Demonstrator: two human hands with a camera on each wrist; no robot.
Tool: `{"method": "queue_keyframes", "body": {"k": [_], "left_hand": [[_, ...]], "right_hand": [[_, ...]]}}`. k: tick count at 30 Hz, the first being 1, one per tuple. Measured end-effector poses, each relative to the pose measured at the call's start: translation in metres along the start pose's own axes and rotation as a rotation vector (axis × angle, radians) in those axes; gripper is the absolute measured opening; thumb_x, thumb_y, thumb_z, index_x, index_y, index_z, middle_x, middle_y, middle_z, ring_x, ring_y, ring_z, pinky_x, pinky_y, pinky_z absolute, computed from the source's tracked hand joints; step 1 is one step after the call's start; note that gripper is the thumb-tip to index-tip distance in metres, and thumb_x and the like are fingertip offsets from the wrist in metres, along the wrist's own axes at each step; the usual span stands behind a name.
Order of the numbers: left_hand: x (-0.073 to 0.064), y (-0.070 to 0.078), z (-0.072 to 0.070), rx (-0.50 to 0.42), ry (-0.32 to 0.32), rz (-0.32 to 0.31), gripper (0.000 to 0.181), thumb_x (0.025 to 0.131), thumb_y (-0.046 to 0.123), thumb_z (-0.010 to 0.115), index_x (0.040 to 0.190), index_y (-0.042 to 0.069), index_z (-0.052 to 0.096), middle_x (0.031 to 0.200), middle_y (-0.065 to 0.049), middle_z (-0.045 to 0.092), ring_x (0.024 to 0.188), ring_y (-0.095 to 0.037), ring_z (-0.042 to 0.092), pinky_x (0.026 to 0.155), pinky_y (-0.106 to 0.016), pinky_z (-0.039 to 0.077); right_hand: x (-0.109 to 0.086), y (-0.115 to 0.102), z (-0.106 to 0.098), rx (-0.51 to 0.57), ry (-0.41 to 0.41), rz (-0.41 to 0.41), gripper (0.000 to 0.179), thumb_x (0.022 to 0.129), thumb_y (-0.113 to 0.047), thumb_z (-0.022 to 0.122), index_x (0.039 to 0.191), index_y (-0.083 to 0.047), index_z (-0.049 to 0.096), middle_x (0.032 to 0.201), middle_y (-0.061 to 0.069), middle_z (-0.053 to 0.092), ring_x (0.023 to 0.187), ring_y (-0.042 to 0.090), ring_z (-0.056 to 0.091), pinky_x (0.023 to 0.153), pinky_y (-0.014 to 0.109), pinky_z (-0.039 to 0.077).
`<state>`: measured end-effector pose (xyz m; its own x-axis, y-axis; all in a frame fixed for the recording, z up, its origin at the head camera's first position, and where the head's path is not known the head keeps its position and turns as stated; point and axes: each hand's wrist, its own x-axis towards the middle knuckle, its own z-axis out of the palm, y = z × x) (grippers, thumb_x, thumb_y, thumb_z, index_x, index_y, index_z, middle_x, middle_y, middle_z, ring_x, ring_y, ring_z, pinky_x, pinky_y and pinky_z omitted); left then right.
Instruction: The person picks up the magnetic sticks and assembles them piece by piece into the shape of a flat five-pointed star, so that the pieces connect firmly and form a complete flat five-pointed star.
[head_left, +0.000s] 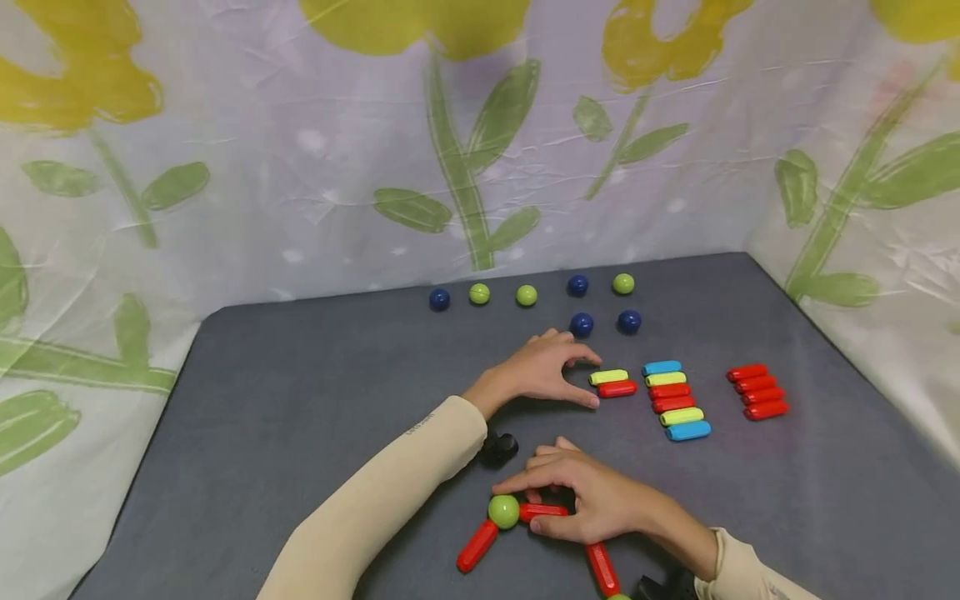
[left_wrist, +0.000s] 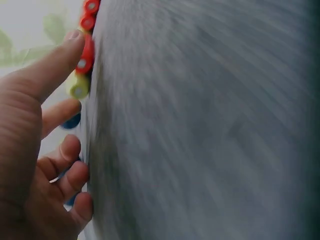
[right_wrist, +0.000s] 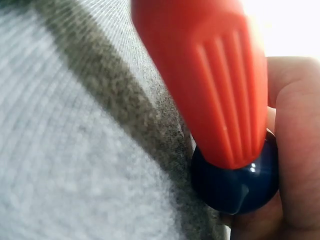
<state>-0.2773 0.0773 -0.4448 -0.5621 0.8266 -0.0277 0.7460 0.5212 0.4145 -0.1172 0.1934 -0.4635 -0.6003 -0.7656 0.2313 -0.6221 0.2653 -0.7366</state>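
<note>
My left hand (head_left: pixel 543 371) reaches in from the left, its thumb and index finger spread at the near ends of a yellow magnetic rod (head_left: pixel 608 377) and a red one (head_left: pixel 617 389) lying side by side. In the left wrist view, the thumb overlaps the red rod. My right hand (head_left: pixel 600 496) grips a chain of red rods and balls lower on the table. Its index finger reaches to the green ball (head_left: pixel 504 511), its thumb lies along a red rod (head_left: pixel 543 512), and fingers lie against a dark blue ball (right_wrist: pixel 235 185), which the hand hides from the head view.
Right of the left hand lies a row of blue, yellow and red rods (head_left: pixel 670 392). Several red rods (head_left: pixel 757 391) lie farther right. Blue balls (head_left: pixel 582 324) and green balls (head_left: pixel 527 295) are spread along the table's back edge. A flowered cloth (head_left: pixel 300 208) hangs behind the grey table (head_left: pixel 262 400).
</note>
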Motion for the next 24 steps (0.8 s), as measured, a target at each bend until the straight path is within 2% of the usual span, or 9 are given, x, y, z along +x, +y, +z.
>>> {"method": "queue_keyframes", "body": {"k": [3,6,9,11,13,16,21,24], "left_hand": [[0.008,0.009,0.003,0.065,-0.006,0.004,0.061,0.083,0.067,0.072,0.135,0.035,0.064,0.119,0.005,0.060,0.106,-0.014,0.050,0.093,-0.034,0.043],[0.009,0.015,0.005,0.078,0.005,0.007,0.052,0.085,0.063,0.072,0.129,0.035,0.068,0.112,0.005,0.059,0.099,-0.014,0.050,0.085,-0.031,0.044],[0.005,0.015,0.006,0.063,0.022,-0.002,0.043,0.088,0.058,0.072,0.123,0.034,0.070,0.103,0.006,0.056,0.092,-0.014,0.048,0.078,-0.027,0.042],[-0.007,0.007,0.005,0.047,0.033,-0.028,0.040,0.088,0.057,0.072,0.122,0.035,0.071,0.101,0.006,0.055,0.091,-0.014,0.048,0.076,-0.027,0.041],[-0.023,-0.005,0.002,0.029,0.055,-0.060,0.039,0.089,0.055,0.072,0.121,0.035,0.071,0.101,0.007,0.056,0.091,-0.013,0.048,0.077,-0.028,0.042],[-0.055,-0.026,-0.007,-0.013,0.097,-0.132,0.038,0.088,0.053,0.074,0.122,0.034,0.072,0.104,0.006,0.059,0.092,-0.013,0.049,0.080,-0.032,0.042],[-0.121,-0.062,-0.020,-0.065,0.204,-0.288,0.038,0.087,0.051,0.077,0.119,0.032,0.073,0.100,0.005,0.059,0.089,-0.015,0.046,0.079,-0.034,0.039],[-0.162,-0.079,-0.021,-0.078,0.270,-0.363,0.036,0.086,0.051,0.078,0.117,0.032,0.074,0.094,0.004,0.056,0.086,-0.016,0.043,0.077,-0.033,0.035]], "right_hand": [[0.002,-0.002,0.000,-0.009,0.002,-0.001,0.043,0.095,-0.025,0.070,0.137,-0.028,0.064,0.095,-0.015,0.066,0.082,0.003,0.047,0.078,0.020,0.030],[0.002,-0.002,0.000,-0.016,0.009,-0.007,0.043,0.094,-0.024,0.070,0.136,-0.027,0.065,0.089,-0.013,0.063,0.081,0.003,0.047,0.078,0.020,0.030],[0.001,-0.001,0.000,-0.004,0.011,-0.002,0.043,0.094,-0.023,0.069,0.137,-0.027,0.065,0.087,-0.013,0.061,0.081,0.003,0.048,0.079,0.020,0.031],[0.003,-0.001,0.002,0.012,0.004,-0.001,0.042,0.095,-0.022,0.069,0.137,-0.026,0.064,0.088,-0.012,0.061,0.080,0.003,0.048,0.079,0.021,0.032],[0.004,0.000,0.003,0.021,0.004,0.010,0.042,0.095,-0.021,0.069,0.137,-0.026,0.065,0.089,-0.013,0.060,0.080,0.003,0.048,0.079,0.021,0.033],[0.009,0.003,0.001,0.010,0.025,0.047,0.042,0.095,-0.021,0.071,0.136,-0.027,0.065,0.088,-0.014,0.060,0.078,0.004,0.049,0.078,0.024,0.035],[0.026,0.015,-0.010,-0.065,0.121,0.136,0.042,0.093,-0.020,0.074,0.134,-0.027,0.067,0.087,-0.014,0.061,0.075,0.007,0.049,0.075,0.028,0.035],[0.041,0.029,-0.016,-0.083,0.207,0.149,0.041,0.092,-0.016,0.074,0.132,-0.021,0.068,0.087,-0.011,0.063,0.072,0.008,0.049,0.072,0.028,0.038]]}}
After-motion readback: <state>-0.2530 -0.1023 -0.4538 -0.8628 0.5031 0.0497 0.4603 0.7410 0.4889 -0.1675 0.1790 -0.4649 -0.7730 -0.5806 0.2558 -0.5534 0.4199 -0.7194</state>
